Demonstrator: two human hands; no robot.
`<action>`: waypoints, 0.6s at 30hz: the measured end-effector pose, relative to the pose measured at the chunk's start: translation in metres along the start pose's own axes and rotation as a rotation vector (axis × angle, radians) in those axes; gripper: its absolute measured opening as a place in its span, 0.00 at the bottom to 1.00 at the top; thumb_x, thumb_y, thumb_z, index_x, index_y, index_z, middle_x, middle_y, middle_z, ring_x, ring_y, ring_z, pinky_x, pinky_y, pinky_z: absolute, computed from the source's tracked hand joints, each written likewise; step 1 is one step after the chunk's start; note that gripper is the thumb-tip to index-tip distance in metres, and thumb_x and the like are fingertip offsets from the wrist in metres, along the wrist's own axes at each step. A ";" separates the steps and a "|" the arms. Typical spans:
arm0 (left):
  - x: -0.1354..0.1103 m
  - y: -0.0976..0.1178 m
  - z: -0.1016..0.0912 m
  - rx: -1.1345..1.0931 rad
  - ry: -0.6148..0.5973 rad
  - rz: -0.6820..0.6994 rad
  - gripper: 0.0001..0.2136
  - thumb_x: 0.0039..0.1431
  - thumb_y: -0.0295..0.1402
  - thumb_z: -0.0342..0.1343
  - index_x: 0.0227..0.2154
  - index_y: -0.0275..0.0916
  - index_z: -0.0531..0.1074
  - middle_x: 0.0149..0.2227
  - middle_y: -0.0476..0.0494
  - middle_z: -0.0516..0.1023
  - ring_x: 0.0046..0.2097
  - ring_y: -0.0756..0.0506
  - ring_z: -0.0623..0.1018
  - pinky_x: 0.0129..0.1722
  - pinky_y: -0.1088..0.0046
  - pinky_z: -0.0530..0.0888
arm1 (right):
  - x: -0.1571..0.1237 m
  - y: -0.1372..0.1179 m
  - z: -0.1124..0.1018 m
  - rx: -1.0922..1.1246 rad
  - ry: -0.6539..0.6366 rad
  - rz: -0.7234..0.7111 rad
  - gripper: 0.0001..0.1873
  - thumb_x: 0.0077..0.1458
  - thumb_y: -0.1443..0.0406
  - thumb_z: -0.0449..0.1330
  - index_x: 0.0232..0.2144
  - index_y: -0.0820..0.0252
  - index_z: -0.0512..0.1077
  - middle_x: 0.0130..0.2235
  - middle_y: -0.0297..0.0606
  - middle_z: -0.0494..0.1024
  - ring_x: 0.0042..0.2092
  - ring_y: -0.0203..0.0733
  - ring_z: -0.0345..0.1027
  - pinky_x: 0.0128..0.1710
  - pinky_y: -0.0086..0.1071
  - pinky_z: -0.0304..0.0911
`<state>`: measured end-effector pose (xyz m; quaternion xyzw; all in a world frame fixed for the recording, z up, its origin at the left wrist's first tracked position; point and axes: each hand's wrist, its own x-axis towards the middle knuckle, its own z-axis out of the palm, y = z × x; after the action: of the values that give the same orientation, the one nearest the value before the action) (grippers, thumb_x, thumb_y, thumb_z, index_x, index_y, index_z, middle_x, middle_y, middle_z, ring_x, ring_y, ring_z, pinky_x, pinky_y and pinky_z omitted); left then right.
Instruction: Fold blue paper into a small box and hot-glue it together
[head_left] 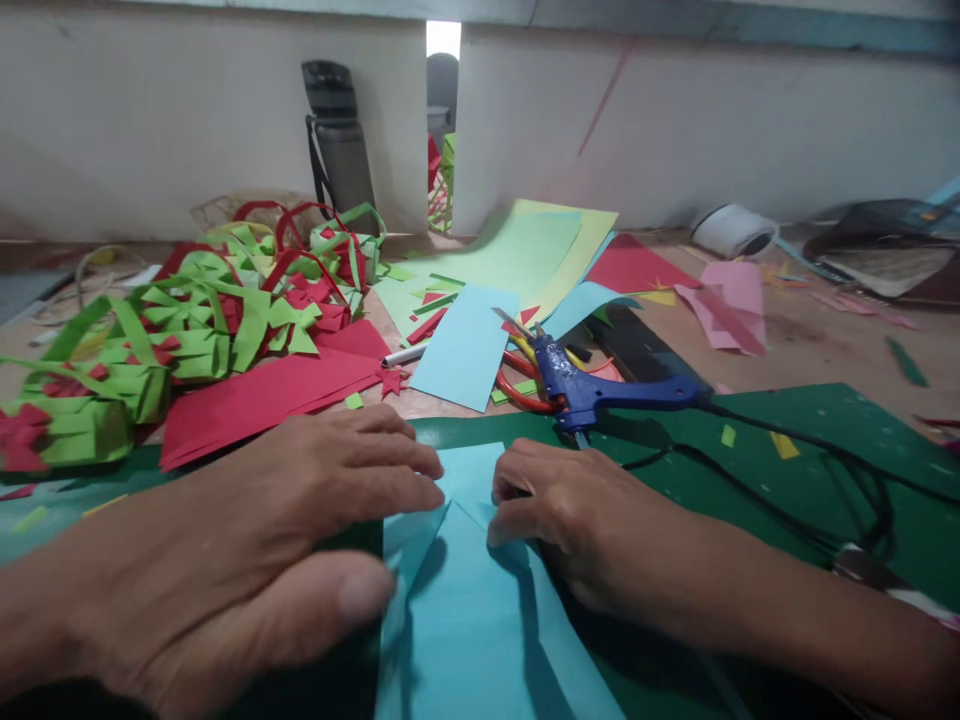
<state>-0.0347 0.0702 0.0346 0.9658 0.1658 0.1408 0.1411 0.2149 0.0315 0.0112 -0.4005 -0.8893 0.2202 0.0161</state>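
Observation:
A sheet of light blue paper [472, 620] lies in front of me on the green mat, with creased flaps folded at its far end. From the left, my left hand [300, 530] reaches over the paper's edge, fingers stretched out and thumb apart; it grips nothing. Opposite it, my right hand [559, 510] has its fingers curled and its thumb and fingertips pinching the right flap of the paper. My right palm and the paper's right edge beneath it are hidden.
Beyond the hands, a blue glue gun [577, 385] rests with its cable trailing right over the green mat [795, 440]. Red paper strips [277, 395] and small green-and-red paper baskets [195, 330] crowd the left. A dark bottle [341, 150] stands against the white partition.

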 end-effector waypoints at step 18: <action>0.009 -0.021 0.029 -0.073 -0.291 -0.044 0.18 0.54 0.20 0.46 0.44 0.45 0.68 0.44 0.44 0.67 0.41 0.45 0.68 0.41 0.70 0.65 | 0.000 0.001 0.004 0.020 0.014 -0.009 0.11 0.48 0.77 0.53 0.26 0.58 0.69 0.31 0.34 0.65 0.35 0.37 0.55 0.29 0.30 0.47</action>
<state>-0.0233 0.0854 0.0031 0.9664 0.1593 0.0020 0.2019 0.2152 0.0308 0.0072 -0.3977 -0.8888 0.2261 0.0270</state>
